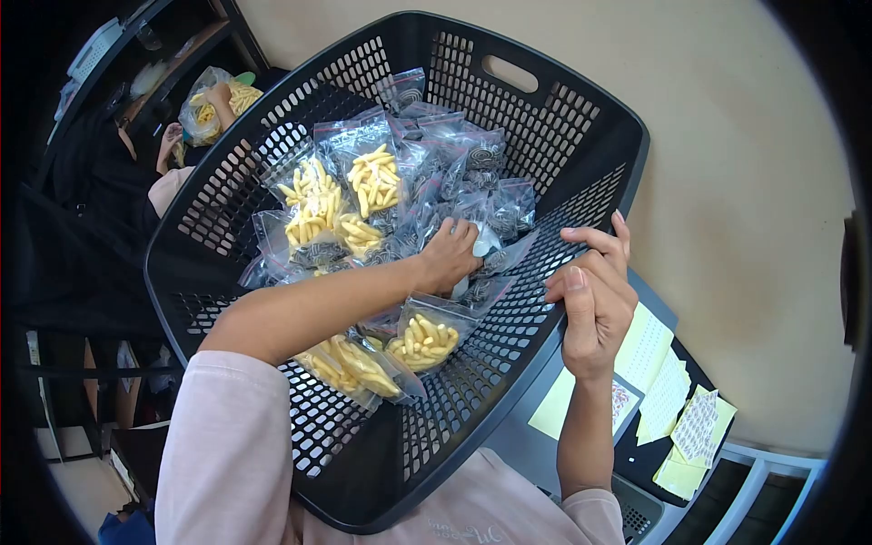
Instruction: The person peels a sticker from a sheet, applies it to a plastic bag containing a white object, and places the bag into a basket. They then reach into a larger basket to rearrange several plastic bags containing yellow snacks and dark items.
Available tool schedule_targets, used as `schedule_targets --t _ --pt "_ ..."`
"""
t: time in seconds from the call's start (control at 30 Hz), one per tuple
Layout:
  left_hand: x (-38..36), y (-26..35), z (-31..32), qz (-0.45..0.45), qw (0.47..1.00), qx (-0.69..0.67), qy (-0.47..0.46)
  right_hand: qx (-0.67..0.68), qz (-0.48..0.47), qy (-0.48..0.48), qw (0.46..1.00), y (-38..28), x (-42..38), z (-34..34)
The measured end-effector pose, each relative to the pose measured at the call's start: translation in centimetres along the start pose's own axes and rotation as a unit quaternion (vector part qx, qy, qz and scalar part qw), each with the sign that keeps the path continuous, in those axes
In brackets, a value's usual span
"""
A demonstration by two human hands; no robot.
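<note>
A large black basket (590,118) with slotted walls holds several clear zip bags, some with yellow pieces (374,177) and others with dark coiled items (484,156). My left hand (447,257) reaches deep among the bags at the basket's middle. Its fingers are bent round a clear bag with something pale in it, and the fingertips are partly hidden. At the basket's right rim is my right hand (595,304), its fingers loosely bent and apart, with nothing visible between them. A bag of yellow pieces (423,341) lies just below my left wrist.
Beyond the basket's left side, another person's hand (218,95) is in a bag of yellow pieces (243,94). Yellow and white printed sheets (666,386) lie at the lower right. A shelf (168,73) stands at the upper left, and a wall (727,163) rises at the right.
</note>
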State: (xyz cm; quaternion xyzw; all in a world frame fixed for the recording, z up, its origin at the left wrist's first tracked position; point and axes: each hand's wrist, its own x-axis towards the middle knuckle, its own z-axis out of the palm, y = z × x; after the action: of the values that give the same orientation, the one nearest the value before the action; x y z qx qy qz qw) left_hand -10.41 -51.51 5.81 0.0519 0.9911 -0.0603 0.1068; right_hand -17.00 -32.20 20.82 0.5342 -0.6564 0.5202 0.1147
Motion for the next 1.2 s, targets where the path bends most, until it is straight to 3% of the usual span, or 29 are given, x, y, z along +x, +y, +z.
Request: schedule_targets --t 0.07,0.2,0.3,0.37,0.4,0.5,0.57,0.77,0.8,0.87,0.9,0.93,1.03,1.1,1.17,1.2 --pt "0.4 -1.0 -1.7 -0.005 0.999 -0.008 -0.033 0.001 0.000 -0.004 1.000 -0.1 0.1 -0.1" --pt "1.3 -5.2 -7.3 -0.087 0.960 -0.253 0.075 0.029 0.033 0.012 0.999 -0.5 0.2 -0.8" --pt "1.8 -8.5 -11.4 -0.068 0.918 -0.332 0.207 0.090 0.047 0.021 0.995 0.6 0.3 -2.3" --pt "0.6 -8.5 -16.7 -0.038 0.871 -0.416 0.259 0.219 0.163 0.147 0.951 0.4 1.4 -2.7" --pt "0.1 -7.7 -18.7 -0.019 0.839 -0.452 0.304 0.219 0.162 0.149 0.951 0.6 2.0 -3.0" --pt "-1.0 -3.8 -23.6 0.075 0.808 -0.447 0.378 0.275 0.148 0.169 0.935 1.0 3.6 -3.8" --pt "-1.2 -0.8 -24.8 0.099 0.824 -0.439 0.344 0.418 0.148 0.134 0.886 0.9 4.2 -4.3" --pt "1.7 -1.0 -21.1 0.150 0.726 -0.600 0.299 0.300 0.194 0.228 0.906 3.6 3.4 -6.8" --pt "2.3 -2.2 -20.2 0.077 0.728 -0.610 0.302 0.280 0.214 0.271 0.896 4.5 2.8 -7.6" --pt "5.3 -6.8 -15.6 -0.039 0.846 -0.415 0.333 0.259 0.232 0.312 0.884 7.1 0.9 -8.9" --pt "6.5 -8.7 -12.1 -0.061 0.872 -0.303 0.380 0.226 0.293 0.336 0.866 9.0 -0.3 -9.4" --pt "7.2 -10.5 -9.5 -0.103 0.906 -0.248 0.328 0.191 0.355 0.356 0.843 10.7 -1.7 -9.4" --pt "7.9 -12.4 -3.5 -0.133 0.935 -0.216 0.247 0.090 0.475 0.327 0.812 14.7 -6.3 -7.2" --pt "6.9 -11.1 -2.6 -0.137 0.951 -0.188 0.205 0.124 0.534 0.287 0.786 16.5 -9.5 -5.5" --pt "6.2 -10.3 -3.3 -0.131 0.981 -0.128 0.069 0.036 0.486 0.217 0.846 21.8 -15.0 -3.9" --pt "5.8 -10.0 -3.7 -0.128 0.981 -0.126 0.067 0.031 0.505 0.204 0.838 21.5 -15.5 -3.1"
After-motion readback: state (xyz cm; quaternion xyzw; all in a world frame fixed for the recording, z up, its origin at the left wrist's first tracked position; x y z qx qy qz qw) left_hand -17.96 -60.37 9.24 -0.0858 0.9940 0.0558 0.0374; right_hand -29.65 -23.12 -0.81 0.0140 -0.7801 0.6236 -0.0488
